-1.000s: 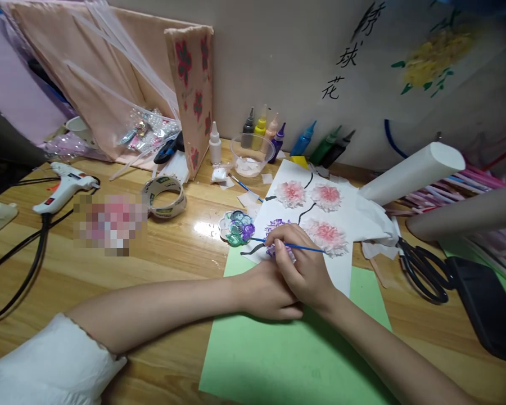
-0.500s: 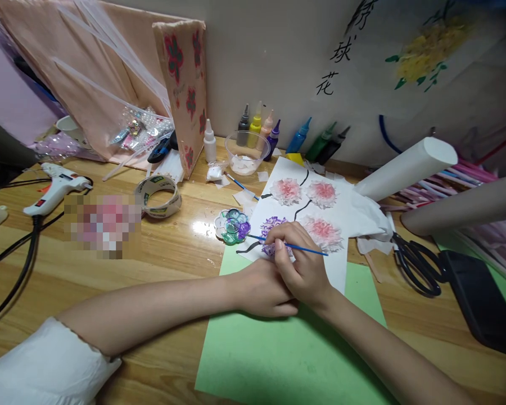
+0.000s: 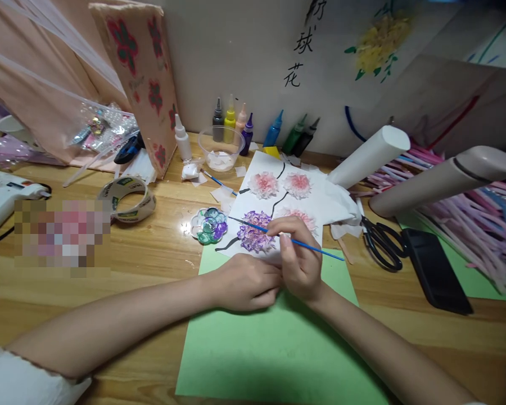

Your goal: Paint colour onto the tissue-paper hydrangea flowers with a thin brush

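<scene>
A thin blue paintbrush [image 3: 310, 247] is pinched in my right hand [image 3: 299, 256], its bristle tip pointing left, between the palette and a purple paper flower. This crinkled purple-and-white flower [image 3: 255, 233] sits on a white sheet [image 3: 261, 163] with painted black stems. Pink-and-white flowers [image 3: 265, 184] are on the same sheet; my right hand partly covers one. My left hand [image 3: 247, 284] rests closed at the sheet's lower edge, touching or nearly touching the right; its fingers curl under. Left of the sheet lies a flower-shaped palette [image 3: 209, 226] smeared with green and purple paint.
Green paper [image 3: 257, 354] lies beneath the sheet. Several paint bottles [image 3: 247, 135] and a clear plastic bowl [image 3: 221, 149] line the wall. Scissors [image 3: 385, 247], a phone [image 3: 438, 270] and pipe cleaners [image 3: 464, 225] are rightward. A tape roll [image 3: 129, 199] and glue gun [image 3: 4, 194] lie leftward.
The brush tip has lifted from beside the palette and shifted toward the purple flower, uncovering more of it. The camera view has turned right, so everything appears further left.
</scene>
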The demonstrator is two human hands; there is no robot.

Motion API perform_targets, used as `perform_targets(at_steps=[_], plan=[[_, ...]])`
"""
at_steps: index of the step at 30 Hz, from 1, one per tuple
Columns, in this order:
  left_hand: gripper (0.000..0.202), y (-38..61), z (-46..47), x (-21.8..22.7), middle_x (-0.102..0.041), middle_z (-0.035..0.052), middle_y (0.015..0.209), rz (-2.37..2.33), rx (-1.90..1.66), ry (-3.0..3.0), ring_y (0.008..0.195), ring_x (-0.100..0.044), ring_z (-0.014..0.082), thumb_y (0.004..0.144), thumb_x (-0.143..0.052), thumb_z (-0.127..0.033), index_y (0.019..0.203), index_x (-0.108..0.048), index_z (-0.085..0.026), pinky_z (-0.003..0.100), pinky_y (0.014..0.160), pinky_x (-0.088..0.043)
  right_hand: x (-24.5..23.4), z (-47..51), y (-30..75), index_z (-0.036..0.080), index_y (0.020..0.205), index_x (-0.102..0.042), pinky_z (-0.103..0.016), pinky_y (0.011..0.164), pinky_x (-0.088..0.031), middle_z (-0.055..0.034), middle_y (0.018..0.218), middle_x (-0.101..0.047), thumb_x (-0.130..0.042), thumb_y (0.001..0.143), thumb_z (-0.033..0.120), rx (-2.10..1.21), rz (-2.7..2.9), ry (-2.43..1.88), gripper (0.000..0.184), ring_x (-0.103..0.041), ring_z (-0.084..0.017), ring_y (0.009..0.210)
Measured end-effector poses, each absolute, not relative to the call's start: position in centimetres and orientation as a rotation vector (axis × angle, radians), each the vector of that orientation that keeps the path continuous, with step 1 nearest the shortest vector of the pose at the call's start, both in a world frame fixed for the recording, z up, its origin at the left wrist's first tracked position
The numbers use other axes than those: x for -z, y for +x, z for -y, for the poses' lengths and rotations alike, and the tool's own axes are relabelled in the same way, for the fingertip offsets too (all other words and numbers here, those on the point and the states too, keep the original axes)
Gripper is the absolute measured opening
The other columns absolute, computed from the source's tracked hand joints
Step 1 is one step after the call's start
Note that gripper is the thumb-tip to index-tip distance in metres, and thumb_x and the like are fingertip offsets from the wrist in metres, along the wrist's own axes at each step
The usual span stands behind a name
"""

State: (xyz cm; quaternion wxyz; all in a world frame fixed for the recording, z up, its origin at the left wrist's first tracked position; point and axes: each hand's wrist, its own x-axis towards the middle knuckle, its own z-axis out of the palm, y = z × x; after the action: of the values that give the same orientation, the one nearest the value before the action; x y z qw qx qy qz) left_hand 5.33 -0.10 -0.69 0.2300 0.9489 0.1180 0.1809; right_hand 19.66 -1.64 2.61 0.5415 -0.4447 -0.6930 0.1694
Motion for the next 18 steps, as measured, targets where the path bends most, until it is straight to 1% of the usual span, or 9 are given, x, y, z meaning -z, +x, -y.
perform_targets(at_steps=[2,4,6,9,12,14,18], plan=[[0.021,5.3,0.1,0.5,-0.074,0.005,0.102,-0.304,-0.542,2.576,0.089,-0.071,0.0183,0.087,-0.047,-0.015,0.094,-0.067,-0.016,0.026,0.078,-0.055,-1.6,2.4,21.4,0.023,0.095,-0.061,-0.038,0.08,-0.047,-0.0043,0.09,-0.063,-0.042,0.094,0.021,-0.42,1.564,-1.059,0.019,-0.059,-0.02,0.088],[0.025,5.2,0.0,0.5,-0.071,0.0057,0.115,-0.281,-0.59,2.548,0.103,-0.069,0.0176,0.089,-0.044,-0.014,0.099,-0.067,-0.016,0.025,0.086,-0.055,-0.5,3.4,23.3,0.023,0.096,-0.062,-0.039,0.079,-0.049,-0.0051,0.09,-0.064,-0.042,0.094,0.025,-0.486,1.445,-1.084,0.02,-0.061,-0.021,0.088],[0.026,5.2,0.0,0.5,-0.07,0.006,0.118,-0.276,-0.607,2.528,0.111,-0.066,0.017,0.089,-0.043,-0.014,0.101,-0.067,-0.015,0.025,0.09,-0.054,0.3,4.3,24.8,0.022,0.092,-0.062,-0.038,0.076,-0.05,-0.0043,0.087,-0.063,-0.041,0.094,0.026,-0.594,1.284,-1.118,0.021,-0.063,-0.02,0.082],[0.026,5.1,0.0,0.5,-0.07,0.006,0.117,-0.281,-0.594,2.514,0.112,-0.065,0.0166,0.089,-0.044,-0.014,0.1,-0.068,-0.016,0.025,0.091,-0.055,1.0,5.2,26.2,0.021,0.083,-0.061,-0.034,0.068,-0.049,-0.0029,0.078,-0.061,-0.044,0.092,0.027,-0.675,1.134,-1.158,0.021,-0.062,-0.018,0.073],[0.026,5.1,-0.1,0.4,-0.07,0.0063,0.117,-0.281,-0.595,2.51,0.113,-0.065,0.0168,0.089,-0.044,-0.013,0.1,-0.068,-0.015,0.025,0.091,-0.055,1.1,5.4,26.5,0.02,0.077,-0.061,-0.032,0.064,-0.047,-0.0021,0.071,-0.059,-0.045,0.09,0.027,-0.675,1.117,-1.167,0.021,-0.059,-0.018,0.068],[0.026,5.1,-0.1,0.2,-0.07,0.0065,0.117,-0.28,-0.591,2.512,0.113,-0.065,0.0169,0.089,-0.045,-0.012,0.101,-0.067,-0.015,0.025,0.091,-0.055,1.1,5.3,26.5,0.02,0.077,-0.061,-0.032,0.065,-0.046,-0.0021,0.072,-0.06,-0.045,0.09,0.026,-0.687,1.146,-1.158,0.022,-0.059,-0.018,0.069],[0.026,5.2,-0.2,0.0,-0.071,0.0068,0.116,-0.275,-0.579,2.516,0.112,-0.066,0.0169,0.089,-0.044,-0.013,0.1,-0.067,-0.016,0.025,0.091,-0.055,1.3,5.3,26.4,0.021,0.083,-0.063,-0.033,0.07,-0.047,-0.0027,0.078,-0.062,-0.044,0.093,0.025,-0.702,1.247,-1.14,0.022,-0.061,-0.019,0.077]])
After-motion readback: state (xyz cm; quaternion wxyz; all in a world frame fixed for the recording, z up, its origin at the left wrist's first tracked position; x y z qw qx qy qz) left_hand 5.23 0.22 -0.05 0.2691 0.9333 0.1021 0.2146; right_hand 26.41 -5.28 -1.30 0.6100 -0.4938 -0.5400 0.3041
